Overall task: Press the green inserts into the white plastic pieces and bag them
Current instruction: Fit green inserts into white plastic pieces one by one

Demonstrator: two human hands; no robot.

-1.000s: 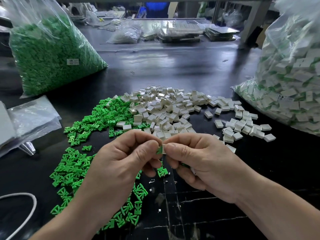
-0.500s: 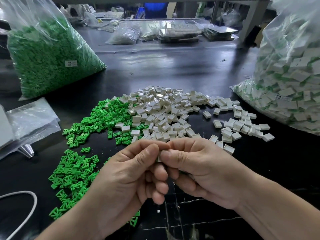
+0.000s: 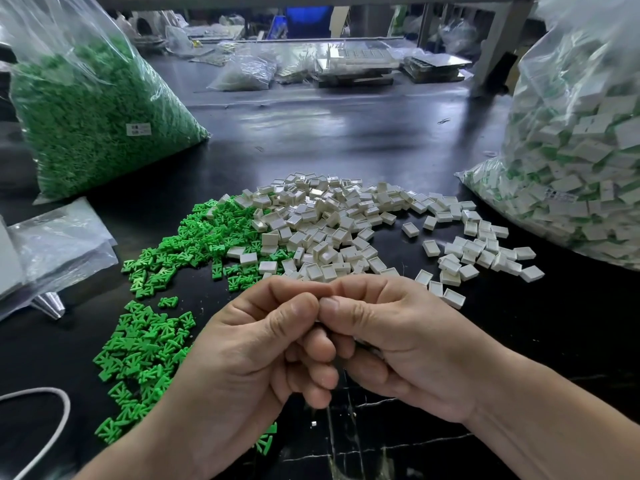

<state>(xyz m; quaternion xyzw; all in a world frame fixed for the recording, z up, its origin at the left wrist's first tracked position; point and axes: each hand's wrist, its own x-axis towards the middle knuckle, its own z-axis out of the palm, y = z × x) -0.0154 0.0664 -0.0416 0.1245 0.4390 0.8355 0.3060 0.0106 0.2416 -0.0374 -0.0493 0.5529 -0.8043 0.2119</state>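
Left hand (image 3: 256, 348) and right hand (image 3: 398, 344) pinch curled fingers (image 3: 294, 289) together above the table (image 3: 346, 140); whether they grip a part cannot be told.

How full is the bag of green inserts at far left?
Largely full: the bag of green inserts bulges with green through its clear plastic, slack only near the top. Its mouth is out of frame.

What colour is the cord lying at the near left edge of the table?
The cord is white, seen in the head view.
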